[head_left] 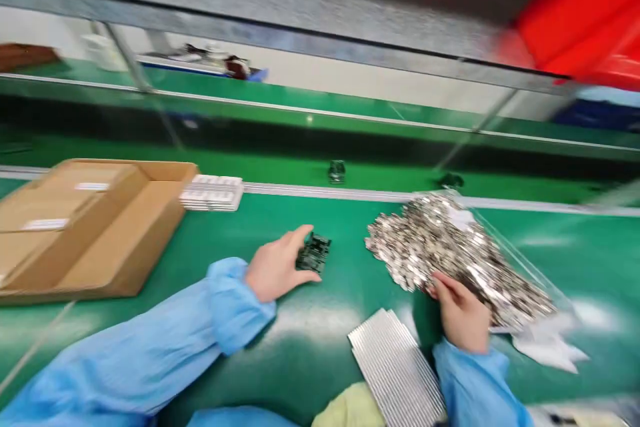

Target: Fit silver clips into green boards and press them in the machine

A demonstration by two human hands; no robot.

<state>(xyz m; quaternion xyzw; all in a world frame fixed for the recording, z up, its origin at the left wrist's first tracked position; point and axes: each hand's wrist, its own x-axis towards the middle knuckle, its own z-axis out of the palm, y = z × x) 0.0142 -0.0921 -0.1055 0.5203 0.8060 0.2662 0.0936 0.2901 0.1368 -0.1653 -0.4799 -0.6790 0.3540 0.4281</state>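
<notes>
1. Your left hand [277, 267] grasps a dark circuit board [314, 253], which lies on the green counter [320, 353].
2. Your right hand [461, 315] touches a heap of shiny metal pieces [430, 247] on a clear plastic bag [525, 270]; I cannot tell if it grips them.
3. A ribbed metal sheet [395, 367] lies just beside your right hand, and a cardboard box [95, 233] stands at left.

Shiny silver metal pieces [425, 247] fill a clear, glossy plastic bag [520, 260]; the dark circuit board [314, 253] looks matt, the brown corrugated-cardboard box [120, 240] rough, the green surface [310, 360] glossy.
</notes>
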